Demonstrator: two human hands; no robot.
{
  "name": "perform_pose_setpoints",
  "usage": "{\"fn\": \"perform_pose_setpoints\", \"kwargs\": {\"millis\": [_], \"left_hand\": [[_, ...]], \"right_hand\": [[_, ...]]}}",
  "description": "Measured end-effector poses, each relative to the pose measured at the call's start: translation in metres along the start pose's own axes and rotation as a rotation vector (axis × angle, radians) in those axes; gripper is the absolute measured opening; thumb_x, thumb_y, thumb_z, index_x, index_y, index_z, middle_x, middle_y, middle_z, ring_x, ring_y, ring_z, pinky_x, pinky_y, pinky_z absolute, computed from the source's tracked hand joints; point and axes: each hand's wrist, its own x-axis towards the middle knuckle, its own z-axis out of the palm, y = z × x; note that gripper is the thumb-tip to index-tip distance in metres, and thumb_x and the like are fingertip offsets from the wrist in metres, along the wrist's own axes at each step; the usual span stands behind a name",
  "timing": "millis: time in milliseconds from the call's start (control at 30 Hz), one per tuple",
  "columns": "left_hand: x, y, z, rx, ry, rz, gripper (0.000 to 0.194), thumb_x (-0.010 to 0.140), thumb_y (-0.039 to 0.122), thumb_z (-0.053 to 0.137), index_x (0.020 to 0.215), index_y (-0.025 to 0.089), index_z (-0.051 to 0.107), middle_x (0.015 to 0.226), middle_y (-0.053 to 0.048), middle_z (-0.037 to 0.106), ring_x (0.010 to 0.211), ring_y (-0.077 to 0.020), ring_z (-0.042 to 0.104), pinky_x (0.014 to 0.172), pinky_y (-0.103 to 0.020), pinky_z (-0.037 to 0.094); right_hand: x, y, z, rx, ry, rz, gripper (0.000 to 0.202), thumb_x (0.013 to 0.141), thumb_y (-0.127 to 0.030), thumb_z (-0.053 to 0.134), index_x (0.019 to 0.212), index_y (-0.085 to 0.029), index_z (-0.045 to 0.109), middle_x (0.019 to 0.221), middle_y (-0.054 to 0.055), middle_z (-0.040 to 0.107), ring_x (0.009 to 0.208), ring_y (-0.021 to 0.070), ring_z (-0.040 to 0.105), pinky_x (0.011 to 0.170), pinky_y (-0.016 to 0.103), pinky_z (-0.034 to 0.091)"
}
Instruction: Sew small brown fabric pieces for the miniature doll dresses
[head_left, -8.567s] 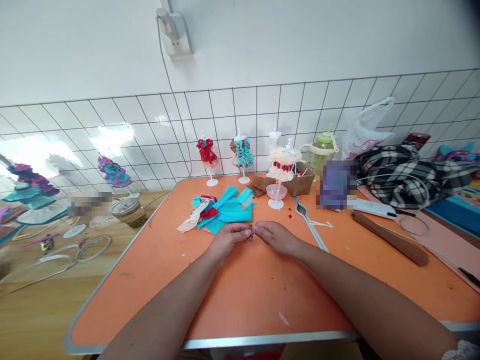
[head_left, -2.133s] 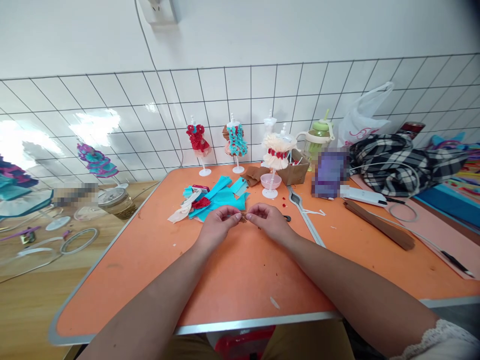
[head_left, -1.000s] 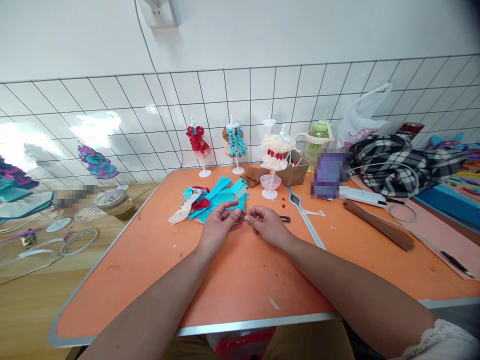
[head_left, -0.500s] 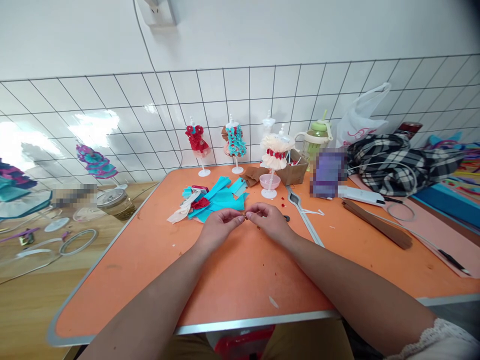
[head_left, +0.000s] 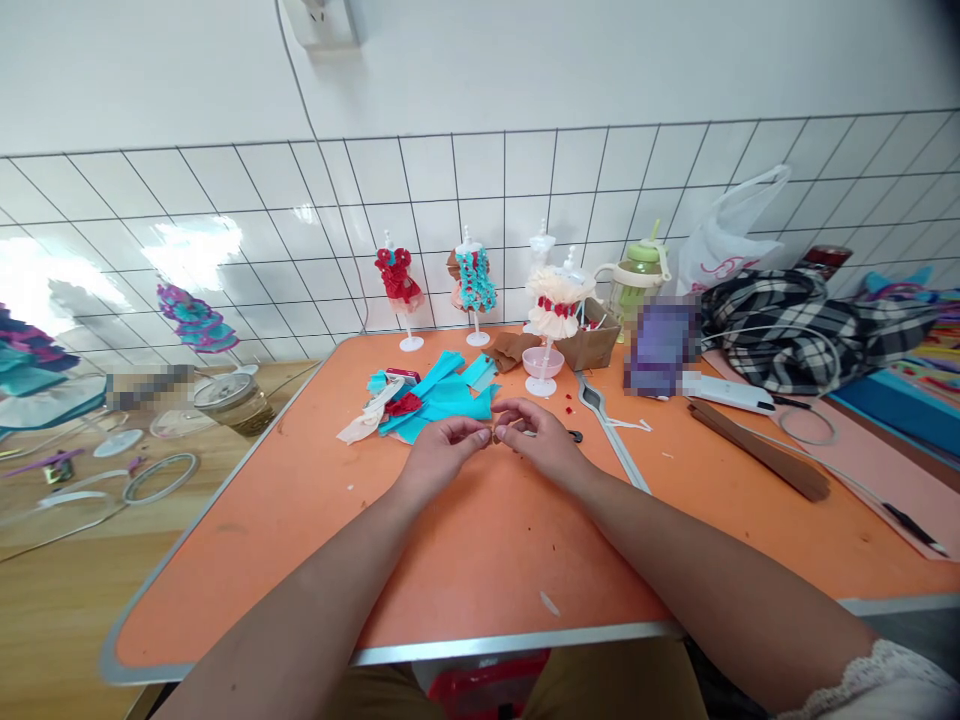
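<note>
My left hand (head_left: 445, 450) and my right hand (head_left: 538, 440) meet over the middle of the orange table (head_left: 480, 560), fingertips almost touching. Between them is a tiny brown scrap of paper (head_left: 494, 434), pinched by thumb and fingers on both sides; most of it is hidden. Just beyond the left hand lie blue crepe paper strips (head_left: 442, 398), with a red piece (head_left: 403, 405) and a cream piece (head_left: 362, 424) beside them. A black-handled tool (head_left: 575, 436), partly covered, rests by the right hand.
Small mannequin stands wear paper dresses: a red one (head_left: 399, 280), a blue one (head_left: 475, 280) and a cream one (head_left: 557, 303). Behind stand a cardboard box (head_left: 592, 347) and a green bottle (head_left: 641, 270). Folded brown paper (head_left: 757, 450) lies at right.
The view has shifted slightly, so the scene sits a little to the right. Both hands stay together, with small finger movements around the brown scrap, which shows a little more.
</note>
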Motion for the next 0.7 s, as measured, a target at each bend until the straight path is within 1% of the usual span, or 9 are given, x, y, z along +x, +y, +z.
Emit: {"fn": "perform_pose_setpoints", "kwargs": {"millis": [67,133,233,300,467,600,700], "left_hand": [[-0.0009,0.001,0.001,0.042,0.006,0.017,0.032,0.07,0.047,0.066,0.082,0.018,0.07,0.084,-0.005,0.069,0.084,-0.0207,0.062,0.079,-0.033,0.047],[-0.0015,0.0015,0.0021,0.018,0.002,0.007,0.035,0.071,0.049,0.065,0.086,0.018,0.07,0.084,-0.006,0.069,0.085,-0.0209,0.061,0.079,-0.033,0.047],[-0.0013,0.0014,0.0026,-0.076,-0.02,-0.037,0.038,0.069,0.048,0.068,0.092,0.017,0.068,0.086,-0.006,0.069,0.085,-0.0207,0.061,0.078,-0.033,0.048],[-0.0009,0.0012,0.0021,-0.09,-0.019,-0.043,0.037,0.067,0.046,0.07,0.089,0.017,0.069,0.086,-0.006,0.069,0.084,-0.0205,0.061,0.077,-0.033,0.048],[-0.0017,0.0015,0.0019,0.067,0.03,0.039,0.029,0.069,0.045,0.067,0.08,0.019,0.07,0.085,-0.005,0.07,0.082,-0.0209,0.062,0.076,-0.031,0.047],[-0.0033,0.0024,0.0043,0.155,0.05,0.068,0.025,0.07,0.045,0.065,0.078,0.022,0.071,0.082,-0.003,0.071,0.079,-0.0211,0.063,0.073,-0.031,0.047],[-0.0036,0.0036,0.0053,0.191,0.052,0.093,0.024,0.071,0.044,0.064,0.078,0.023,0.071,0.082,-0.003,0.072,0.079,-0.0208,0.063,0.074,-0.031,0.047]], "right_hand": [[0.0005,0.001,0.0,-0.021,-0.014,-0.013,0.021,0.074,-0.032,0.06,0.089,-0.019,0.063,0.085,0.003,0.065,0.076,0.0141,0.058,0.071,0.028,0.045],[0.0016,0.0026,-0.0001,-0.024,-0.004,-0.004,0.018,0.074,-0.034,0.06,0.08,-0.018,0.062,0.08,0.003,0.065,0.074,0.0142,0.057,0.069,0.028,0.044],[0.0026,0.0035,0.0002,0.042,0.028,0.037,0.021,0.074,-0.038,0.059,0.079,-0.018,0.06,0.078,0.002,0.064,0.07,0.0133,0.056,0.062,0.026,0.044],[0.0021,0.0025,0.001,0.074,0.021,0.056,0.021,0.074,-0.039,0.06,0.079,-0.018,0.058,0.078,0.002,0.063,0.07,0.0131,0.056,0.06,0.025,0.044],[-0.0013,-0.0015,0.0042,0.062,-0.016,0.03,0.019,0.074,-0.033,0.058,0.086,-0.019,0.059,0.085,0.002,0.063,0.077,0.0139,0.058,0.066,0.026,0.045],[-0.0015,-0.0018,0.0046,-0.004,-0.018,0.011,0.015,0.072,-0.033,0.06,0.076,-0.018,0.06,0.079,0.002,0.063,0.073,0.0133,0.056,0.067,0.027,0.042],[-0.0005,-0.0013,0.0035,0.066,-0.028,0.049,0.019,0.071,-0.036,0.062,0.073,-0.018,0.058,0.075,0.0,0.062,0.071,0.0127,0.055,0.067,0.026,0.042]]}}
